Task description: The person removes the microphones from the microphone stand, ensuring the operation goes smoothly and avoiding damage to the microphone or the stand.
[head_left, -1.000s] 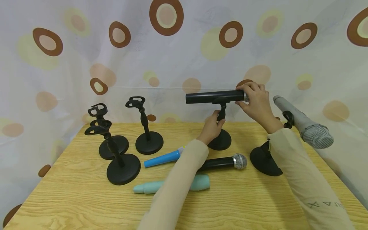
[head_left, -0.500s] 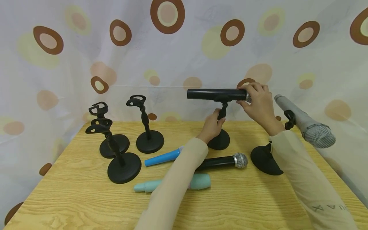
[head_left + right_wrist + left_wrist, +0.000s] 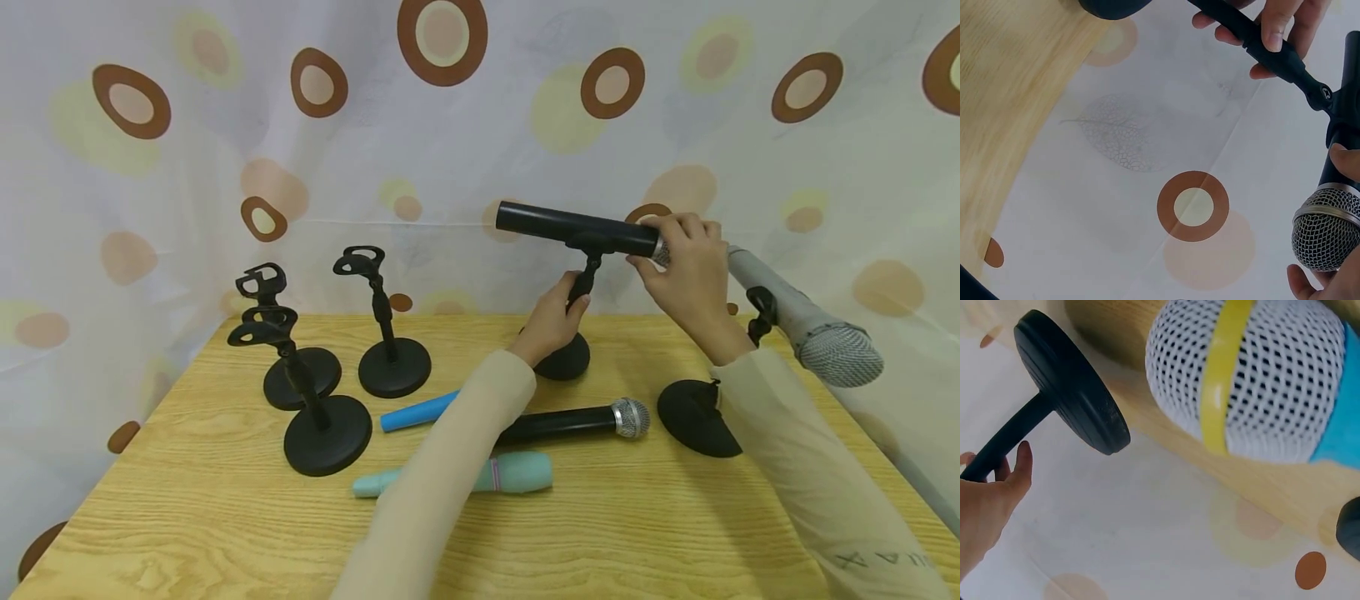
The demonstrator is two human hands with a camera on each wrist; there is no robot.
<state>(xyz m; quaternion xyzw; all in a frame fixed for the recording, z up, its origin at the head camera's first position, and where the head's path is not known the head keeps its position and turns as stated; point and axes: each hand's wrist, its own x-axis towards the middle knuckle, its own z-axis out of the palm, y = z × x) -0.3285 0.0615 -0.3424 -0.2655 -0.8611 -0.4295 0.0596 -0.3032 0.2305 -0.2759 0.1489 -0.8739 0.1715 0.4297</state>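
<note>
A black microphone [image 3: 573, 227] with a silver mesh head sits in the clip of a black desk stand [image 3: 564, 360], its tail end tilted up to the left. My left hand [image 3: 553, 321] grips the stand's stem below the clip, and the stand leans to the right. Around the microphone near its mesh head [image 3: 1325, 234], my right hand [image 3: 692, 271] holds on with thumb and fingers. In the left wrist view the round base [image 3: 1075, 381] shows tilted; whether it touches the table is unclear.
Several vacant-clip stands [image 3: 393, 367] stand at the left. A blue microphone [image 3: 418, 412], a black one [image 3: 562, 423] and a mint-green one [image 3: 521, 472] lie on the wooden table [image 3: 600, 542]. A grey microphone [image 3: 795, 308] rests in a stand at the right.
The microphone's tail end has swung upward, from near level to tilted. The held stand now leans, its base shifted slightly left and its top right. Both hands keep their hold.
</note>
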